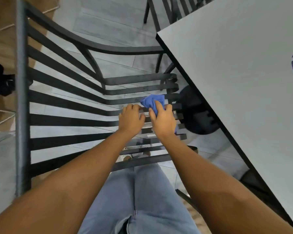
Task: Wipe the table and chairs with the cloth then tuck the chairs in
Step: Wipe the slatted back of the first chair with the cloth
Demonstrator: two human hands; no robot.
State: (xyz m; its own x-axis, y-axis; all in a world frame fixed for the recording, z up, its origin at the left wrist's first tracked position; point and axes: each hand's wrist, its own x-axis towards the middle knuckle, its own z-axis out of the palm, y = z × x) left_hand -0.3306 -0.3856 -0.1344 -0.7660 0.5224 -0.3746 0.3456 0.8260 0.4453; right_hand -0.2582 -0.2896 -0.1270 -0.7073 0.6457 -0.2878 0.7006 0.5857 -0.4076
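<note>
A: Closest to the lens are two bare forearms reaching forward, with legs in pale blue jeans (139, 196) below them.

B: And the hands?

A: The right hand (162, 119) has its fingers and thumb curled round a blue cloth (153, 100), bunching it against the slats. The left hand (130, 118) lies just beside it, fingers bent over a slat, gripping the chair (66, 105) and no cloth.

B: What does the cloth look like?

A: Bright blue, crumpled into a wrinkled wad. Most of it pokes out beyond the fingertips; a little shows under the wrist.

B: Where exactly is it?

A: On the front part of the seat, near the curled slat ends, close to the edge of the table (235, 73).

B: The chair itself?

A: Black metal, flat parallel slats running from the backrest down into the seat, with curved armrests. Grey floor tiles (108, 22) show through the gaps.

B: The table?

A: A pale grey top with a dark edge, to the right. A second dark chair (162, 12) stands at its far side.
</note>
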